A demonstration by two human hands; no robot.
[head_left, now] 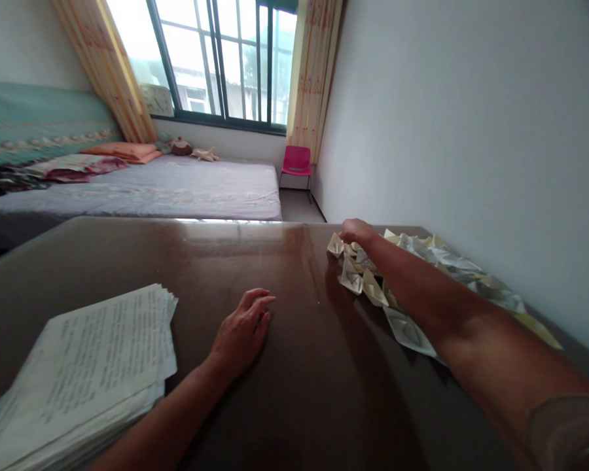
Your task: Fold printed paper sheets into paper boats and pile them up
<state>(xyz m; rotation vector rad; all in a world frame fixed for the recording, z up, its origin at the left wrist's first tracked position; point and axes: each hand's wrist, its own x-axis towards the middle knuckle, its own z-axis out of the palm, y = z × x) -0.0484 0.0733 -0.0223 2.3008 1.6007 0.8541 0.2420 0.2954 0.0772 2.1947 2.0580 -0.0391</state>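
My right hand [357, 231] reaches to the far right part of the brown table, its fingers closed at a small folded paper boat [336, 246]; the fingertips are partly hidden. Close beside and under my right forearm lie several more folded paper boats, among them a cream one [374, 288] and a whitish one [352, 277]. My left hand [243, 327] rests on the table with loosely bent fingers apart and nothing in them. To its left is a thick stack of printed paper sheets [103, 347].
The glossy brown table [285, 392] meets a white wall [451, 118] on the right. Beyond its far edge stand a bed [216, 186] with a pale cover and a pink chair [297, 161]. A window [226, 72] with curtains is at the back.
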